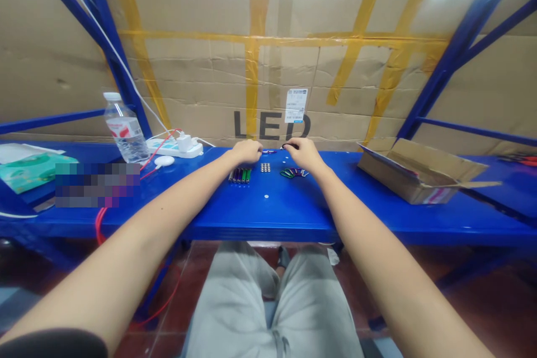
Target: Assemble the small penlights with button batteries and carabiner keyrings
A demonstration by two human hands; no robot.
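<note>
Both arms reach far forward over the blue metal table [268,210]. My left hand [246,152] is curled closed at the back of the table, its fingertips on a small dark purplish part [268,151]. My right hand [302,152] is also closed, pinching a small dark piece that I cannot make out. Just in front of my left hand lies a row of thin coloured cylinders [239,175]. A cluster of small silver button cells [265,167] sits between the hands. Several coloured clips [293,173] lie in front of my right hand. A single small white disc [265,196] lies nearer to me.
A water bottle [124,130] and a white power strip [175,147] with red and white cables stand at the left. An open cardboard box [415,173] sits at the right. A taped cardboard wall [268,56] closes the back. Green packets [29,170] lie far left.
</note>
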